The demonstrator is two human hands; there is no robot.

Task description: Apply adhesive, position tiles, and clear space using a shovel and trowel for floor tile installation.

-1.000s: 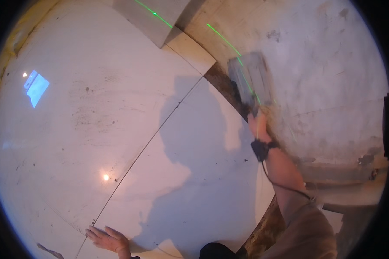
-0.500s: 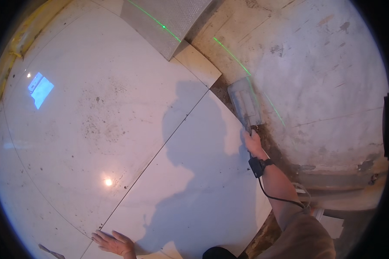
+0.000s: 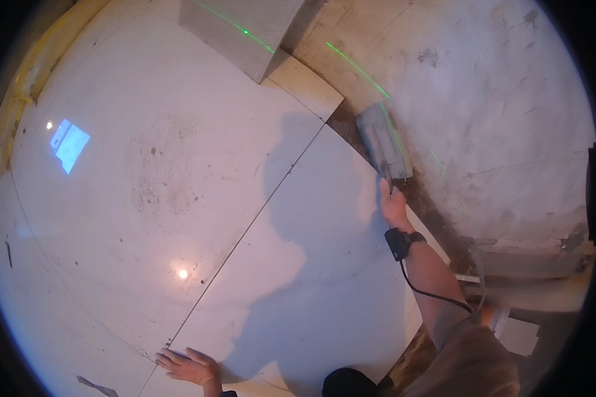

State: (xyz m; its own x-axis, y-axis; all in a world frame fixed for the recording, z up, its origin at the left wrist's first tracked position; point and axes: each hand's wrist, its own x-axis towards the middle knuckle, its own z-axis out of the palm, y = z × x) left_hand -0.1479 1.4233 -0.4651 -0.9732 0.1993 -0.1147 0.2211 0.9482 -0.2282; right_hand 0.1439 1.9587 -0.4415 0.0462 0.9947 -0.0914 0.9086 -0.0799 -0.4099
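Observation:
At the lower left, my left hand [image 3: 191, 367] lies flat with fingers spread on the large white floor tiles, beside the seam between two of them. My right arm reaches out to the right, and my right hand [image 3: 394, 206] is closed round the handle of a grey, rectangular trowel [image 3: 383, 142]. Its flat blade is held over the gap between the white tile [image 3: 311, 264] and the wall, close to the tile's edge. A black device is strapped to my right wrist, and a cable runs from it along the forearm.
Along the right rises a rough, stained wall [image 3: 510, 132] with green laser lines. A grey textured panel [image 3: 238, 40] stands on the tiles at the top. Yellow wrapping [image 3: 30, 79] lines the far left edge. A dirt-filled gap [image 3: 424, 212] runs between tile and wall.
The view has shifted slightly. My right hand keeps hold of the trowel, which stays near the tile's edge; my left hand remains flat on the tile.

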